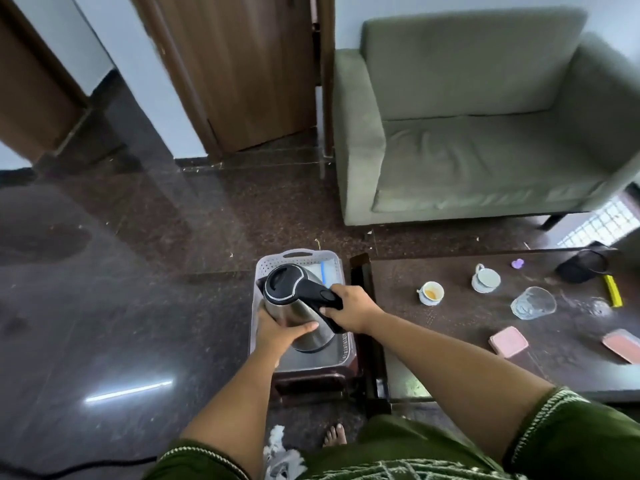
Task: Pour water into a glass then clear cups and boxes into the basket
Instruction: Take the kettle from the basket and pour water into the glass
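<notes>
A steel kettle [298, 306] with a black lid and handle is held over the white plastic basket [298, 256]. My right hand [349, 308] grips its black handle and my left hand [280, 332] cups its steel side near the base. The basket sits on a dark stool left of the table. On the table stand an empty clear glass [533, 303], a white cup [431, 293] with orange dregs and a second white cup [485, 278]. Two pink boxes lie nearer me, one [508, 341] in the middle and another [623, 344] at the right edge.
The dark low table [460, 327] also holds a black kettle base [581, 266], a yellow object [613, 291] and a small purple thing [518, 263]. A green sofa [485, 133] stands behind. Glossy dark floor spreads to the left; a black cable [69, 471] crosses the bottom left.
</notes>
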`<state>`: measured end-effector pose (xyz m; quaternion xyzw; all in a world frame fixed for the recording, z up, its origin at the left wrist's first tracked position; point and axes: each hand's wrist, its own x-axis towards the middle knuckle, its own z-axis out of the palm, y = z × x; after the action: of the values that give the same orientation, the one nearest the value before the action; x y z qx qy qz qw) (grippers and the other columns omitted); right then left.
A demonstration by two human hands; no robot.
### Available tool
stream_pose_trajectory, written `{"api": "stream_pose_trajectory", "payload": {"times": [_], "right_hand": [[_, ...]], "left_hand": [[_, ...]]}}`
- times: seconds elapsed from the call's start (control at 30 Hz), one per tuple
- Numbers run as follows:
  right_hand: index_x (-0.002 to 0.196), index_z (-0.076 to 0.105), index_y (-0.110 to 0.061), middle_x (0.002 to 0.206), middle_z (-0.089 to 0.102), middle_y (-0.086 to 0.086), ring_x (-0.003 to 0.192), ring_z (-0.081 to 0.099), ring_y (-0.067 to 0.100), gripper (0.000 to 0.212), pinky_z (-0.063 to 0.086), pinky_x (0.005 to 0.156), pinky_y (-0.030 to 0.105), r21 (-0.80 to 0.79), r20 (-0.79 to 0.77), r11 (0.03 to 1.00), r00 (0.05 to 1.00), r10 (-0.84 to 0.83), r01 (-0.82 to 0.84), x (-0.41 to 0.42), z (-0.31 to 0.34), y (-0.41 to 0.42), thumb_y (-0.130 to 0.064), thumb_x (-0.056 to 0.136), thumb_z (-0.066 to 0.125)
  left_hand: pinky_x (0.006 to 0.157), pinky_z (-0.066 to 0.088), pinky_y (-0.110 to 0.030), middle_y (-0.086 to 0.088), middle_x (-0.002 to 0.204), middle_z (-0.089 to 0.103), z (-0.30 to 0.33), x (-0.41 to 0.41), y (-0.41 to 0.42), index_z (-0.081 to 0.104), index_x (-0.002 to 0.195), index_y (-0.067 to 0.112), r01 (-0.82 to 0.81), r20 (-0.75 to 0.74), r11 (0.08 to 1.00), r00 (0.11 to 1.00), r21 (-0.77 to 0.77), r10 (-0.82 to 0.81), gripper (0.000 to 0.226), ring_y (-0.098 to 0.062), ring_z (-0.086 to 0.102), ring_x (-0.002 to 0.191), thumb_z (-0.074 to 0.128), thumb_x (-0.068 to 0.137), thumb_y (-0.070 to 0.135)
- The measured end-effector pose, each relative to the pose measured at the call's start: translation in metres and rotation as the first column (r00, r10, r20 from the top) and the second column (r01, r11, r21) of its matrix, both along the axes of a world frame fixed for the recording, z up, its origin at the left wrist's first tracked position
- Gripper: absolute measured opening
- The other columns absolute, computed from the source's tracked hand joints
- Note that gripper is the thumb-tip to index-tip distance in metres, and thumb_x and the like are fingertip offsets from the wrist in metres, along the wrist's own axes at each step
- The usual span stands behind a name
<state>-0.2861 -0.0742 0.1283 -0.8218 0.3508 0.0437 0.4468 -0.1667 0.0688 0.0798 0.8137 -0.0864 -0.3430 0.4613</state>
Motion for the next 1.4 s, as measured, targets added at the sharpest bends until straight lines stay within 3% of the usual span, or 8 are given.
{"api": "stream_pose_trajectory", "payload": {"times": [0.2, 0.43, 0.6, 0.8, 0.9, 1.07, 1.2, 1.4], "right_hand": [[0.092, 0.057, -0.016, 0.088, 0.058, -0.002, 0.086, 0.055, 0.016, 0.019, 0.039, 0.071, 0.022, 0.003, 0.128, 0.980, 0.972, -0.196, 0.197, -0.046, 0.042, -0.021, -0.030, 0.088, 0.068], [0.102, 0.071, -0.021, 0.096, 0.072, 0.001, 0.093, 0.066, 0.019, 0.034, 0.053, 0.083, 0.034, 0.013, 0.131, 0.842, 0.834, -0.536, 0.539, -0.156, 0.062, -0.063, -0.045, 0.077, 0.072], [0.080, 0.068, -0.021, 0.081, 0.068, 0.000, 0.084, 0.064, 0.018, 0.023, 0.048, 0.072, 0.028, 0.043, 0.158, 0.749, 0.736, -0.658, 0.661, -0.260, 0.072, -0.093, -0.042, 0.076, 0.075], [0.065, 0.061, -0.007, 0.054, 0.060, 0.001, 0.054, 0.057, 0.015, 0.053, 0.047, 0.065, 0.037, 0.079, 0.235, 0.619, 0.589, -0.773, 0.782, -0.388, 0.070, -0.120, -0.059, 0.080, 0.059], [0.080, 0.070, 0.000, 0.051, 0.057, 0.002, 0.048, 0.053, 0.016, 0.057, 0.047, 0.063, 0.037, 0.195, 0.243, 0.522, 0.475, -0.846, 0.830, -0.447, 0.058, -0.130, -0.055, 0.083, 0.052], [0.092, 0.069, 0.006, 0.071, 0.063, 0.014, 0.066, 0.056, 0.022, 0.049, 0.049, 0.073, 0.042, 0.282, 0.221, 0.393, 0.340, -0.914, 0.875, -0.505, 0.044, -0.146, -0.039, 0.096, 0.050], [0.088, 0.068, 0.008, 0.063, 0.062, 0.014, 0.059, 0.056, 0.021, 0.066, 0.050, 0.080, 0.052, 0.243, 0.187, 0.409, 0.371, -0.909, 0.879, -0.522, 0.032, -0.167, -0.053, 0.081, 0.046], [0.057, 0.059, -0.023, 0.049, 0.058, 0.004, 0.056, 0.056, 0.021, 0.043, 0.046, 0.076, 0.040, 0.127, 0.127, 0.525, 0.511, -0.850, 0.842, -0.525, 0.020, -0.208, -0.045, 0.092, 0.046]], "left_hand": [[0.088, 0.055, -0.034, 0.008, 0.113, 0.064, 0.018, -0.020, -0.049, 0.047, 0.120, 0.023, 0.154, 0.005, 0.986, 0.988, -0.067, -0.154, 0.109, -0.013, 0.063, 0.105, 0.097, 0.027, 0.051], [0.084, 0.052, -0.028, 0.005, 0.110, 0.062, 0.041, -0.113, -0.130, 0.041, 0.117, 0.017, 0.395, 0.033, 0.907, 0.918, -0.149, -0.394, 0.094, -0.011, 0.062, 0.098, 0.098, 0.043, 0.034], [0.078, 0.049, -0.025, 0.007, 0.106, 0.060, 0.049, -0.213, -0.184, 0.042, 0.117, 0.017, 0.521, -0.004, 0.832, 0.847, -0.191, -0.532, 0.087, -0.007, 0.060, 0.095, 0.096, 0.049, 0.027], [0.087, 0.054, -0.032, 0.001, 0.114, 0.064, 0.037, -0.347, -0.229, 0.043, 0.118, 0.018, 0.572, -0.089, 0.788, 0.794, -0.229, -0.602, 0.093, -0.012, 0.063, 0.101, 0.097, 0.044, 0.034], [0.086, 0.048, -0.030, 0.004, 0.112, 0.058, 0.031, -0.407, -0.245, 0.040, 0.119, 0.018, 0.618, -0.108, 0.757, 0.755, -0.213, -0.647, 0.085, -0.014, 0.057, 0.102, 0.094, 0.054, 0.027], [0.090, 0.048, -0.032, 0.000, 0.120, 0.057, 0.015, -0.471, -0.268, 0.039, 0.117, 0.022, 0.626, -0.148, 0.749, 0.737, -0.218, -0.659, 0.079, -0.018, 0.056, 0.107, 0.092, 0.059, 0.027], [0.091, 0.046, -0.029, -0.002, 0.127, 0.056, 0.004, -0.498, -0.283, 0.036, 0.131, 0.016, 0.604, -0.138, 0.763, 0.756, -0.232, -0.640, 0.090, -0.017, 0.055, 0.110, 0.091, 0.060, 0.029], [0.109, 0.039, -0.032, 0.002, 0.144, 0.042, -0.010, -0.515, -0.306, 0.007, 0.151, 0.026, 0.551, -0.174, 0.790, 0.779, -0.269, -0.603, 0.118, -0.016, 0.045, 0.129, 0.088, 0.065, 0.036]]}}
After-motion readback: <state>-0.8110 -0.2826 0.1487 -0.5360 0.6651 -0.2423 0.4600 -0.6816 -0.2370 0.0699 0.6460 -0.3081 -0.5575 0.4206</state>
